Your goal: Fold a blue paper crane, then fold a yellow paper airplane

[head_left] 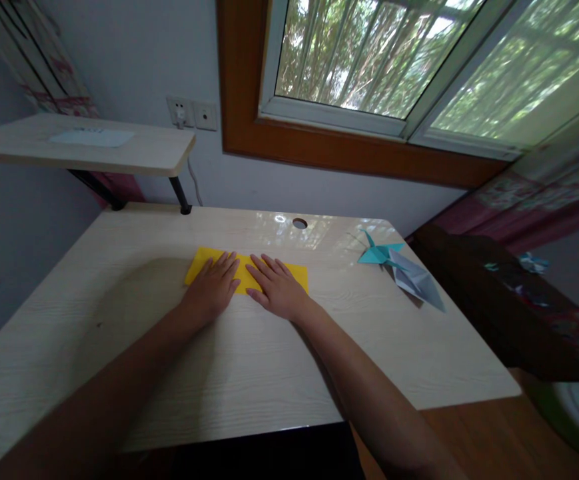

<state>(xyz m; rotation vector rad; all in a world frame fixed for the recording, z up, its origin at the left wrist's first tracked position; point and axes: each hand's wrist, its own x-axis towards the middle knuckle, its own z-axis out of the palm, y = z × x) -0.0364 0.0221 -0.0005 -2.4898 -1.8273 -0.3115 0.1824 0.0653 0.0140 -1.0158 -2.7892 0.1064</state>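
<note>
A long rectangle of yellow paper (296, 275) lies flat on the pale wood desk. My left hand (212, 288) rests on its left half, palm down with the fingers stretched out. On the right half lies my right hand (278, 287), also flat, its fingers spread. The two hands are apart, and a strip of yellow shows between them. The paper's lower edge is partly hidden under my palms.
At the desk's (249, 393) right side sit a teal folded paper bird (380, 254) and a grey-white folded paper piece (419, 280), touching. A raised shelf (159, 147) with a white sheet (93, 137) stands back left. A round cable hole (300, 223) is near the back edge.
</note>
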